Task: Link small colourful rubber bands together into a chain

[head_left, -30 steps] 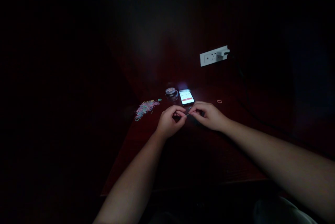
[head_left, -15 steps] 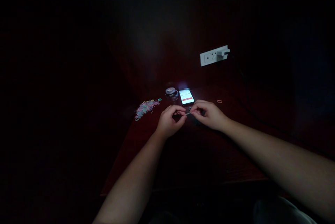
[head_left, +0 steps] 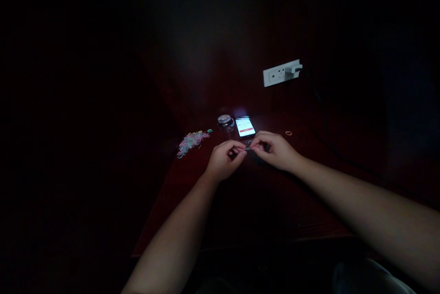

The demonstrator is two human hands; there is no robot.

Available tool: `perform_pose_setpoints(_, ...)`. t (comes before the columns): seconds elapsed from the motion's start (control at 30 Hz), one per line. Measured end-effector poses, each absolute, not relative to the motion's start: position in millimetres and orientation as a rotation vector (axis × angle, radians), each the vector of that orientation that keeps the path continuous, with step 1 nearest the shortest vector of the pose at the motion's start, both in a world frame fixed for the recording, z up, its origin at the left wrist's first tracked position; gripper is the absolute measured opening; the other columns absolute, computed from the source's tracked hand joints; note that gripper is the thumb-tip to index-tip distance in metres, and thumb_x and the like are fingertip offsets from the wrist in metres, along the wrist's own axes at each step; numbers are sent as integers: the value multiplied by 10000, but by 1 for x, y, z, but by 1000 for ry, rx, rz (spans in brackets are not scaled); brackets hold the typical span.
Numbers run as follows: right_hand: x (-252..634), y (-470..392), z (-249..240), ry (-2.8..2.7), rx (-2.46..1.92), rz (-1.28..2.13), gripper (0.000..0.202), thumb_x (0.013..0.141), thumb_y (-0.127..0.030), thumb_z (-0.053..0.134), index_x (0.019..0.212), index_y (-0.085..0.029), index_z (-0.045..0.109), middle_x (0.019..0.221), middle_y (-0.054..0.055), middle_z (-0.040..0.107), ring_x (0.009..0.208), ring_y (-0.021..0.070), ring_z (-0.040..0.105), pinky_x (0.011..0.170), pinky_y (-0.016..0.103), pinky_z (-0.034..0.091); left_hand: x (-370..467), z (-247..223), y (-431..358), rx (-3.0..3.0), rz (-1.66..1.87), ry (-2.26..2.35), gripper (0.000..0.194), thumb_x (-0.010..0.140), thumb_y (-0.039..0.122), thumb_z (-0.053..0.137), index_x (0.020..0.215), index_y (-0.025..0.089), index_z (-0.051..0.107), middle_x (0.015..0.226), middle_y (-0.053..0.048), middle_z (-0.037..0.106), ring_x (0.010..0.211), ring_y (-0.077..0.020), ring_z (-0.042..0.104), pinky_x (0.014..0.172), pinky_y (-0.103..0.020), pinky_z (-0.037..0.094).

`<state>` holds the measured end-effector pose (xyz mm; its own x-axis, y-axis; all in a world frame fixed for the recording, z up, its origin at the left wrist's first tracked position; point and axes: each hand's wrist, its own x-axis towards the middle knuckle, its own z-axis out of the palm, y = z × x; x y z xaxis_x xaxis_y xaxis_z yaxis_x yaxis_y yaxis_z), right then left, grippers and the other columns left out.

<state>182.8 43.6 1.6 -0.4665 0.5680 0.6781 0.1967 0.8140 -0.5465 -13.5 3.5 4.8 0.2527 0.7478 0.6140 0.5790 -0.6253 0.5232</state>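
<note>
Between my two hands a thin pale rubber band (head_left: 248, 149) is held, pinched at both ends over the dark table. My left hand (head_left: 223, 159) is closed, thumb and index finger together on its left end. Its right end sits in the pinch of my right hand (head_left: 275, 149), just in front of the phone. A bluish band (head_left: 250, 142) lies on the table behind the fingertips, partly covered by them. To the left is a heap of small coloured rubber bands (head_left: 192, 142), mostly pink, purple and green.
A lit phone (head_left: 245, 127) lies behind my hands, beside a clear round jar (head_left: 225, 123) with a lid. One orange band (head_left: 288, 133) lies to the right. On the back wall is a white socket (head_left: 282, 73) with a plug in it. The room is very dark.
My left hand has shifted slightly to the right, so the fingertips are closer together and less of the band is stretched between them. My right hand stays in place.
</note>
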Motion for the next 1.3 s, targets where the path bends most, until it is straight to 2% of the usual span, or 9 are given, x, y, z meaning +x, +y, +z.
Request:
perform_pose_setpoints(0.33, 183, 44, 1, -2045, -570, 531, 71, 804, -173, 591, 806, -156, 660, 752, 34, 576, 622, 125, 528, 565, 257, 431, -15, 5, 4, 2315, 1297, 1305, 95, 813, 231, 623, 860, 170, 678, 788, -26, 683, 693, -117, 609, 630, -229, 460)
perform_pose_setpoints(0.63, 182, 43, 2, -2048, -581, 511, 96, 818, -190, 581, 797, -141, 661, 744, 38, 568, 628, 128, 522, 574, 260, 427, -14, 2, 5, 2264, 1201, 1295, 193, 809, 276, 639, 972, 183, 683, 887, -46, 713, 774, -137, 652, 675, -240, 486)
perform_pose_setpoints(0.97, 182, 42, 3, -2048, -570, 529, 88, 813, -195, 590, 791, -162, 668, 738, 36, 586, 624, 128, 517, 565, 256, 420, -14, 4, 4, 2329, 1166, 1369, 114, 809, 249, 618, 851, 175, 694, 775, -27, 701, 679, -121, 619, 612, -228, 465)
perform_pose_setpoints(1.3, 184, 43, 2, -2080, -574, 510, 83, 805, -169, 586, 777, -151, 662, 720, 30, 577, 615, 124, 511, 567, 255, 414, -14, 4, 4, 2322, 1214, 1332, 92, 795, 217, 605, 815, 161, 674, 745, -23, 676, 651, -104, 585, 594, -217, 431)
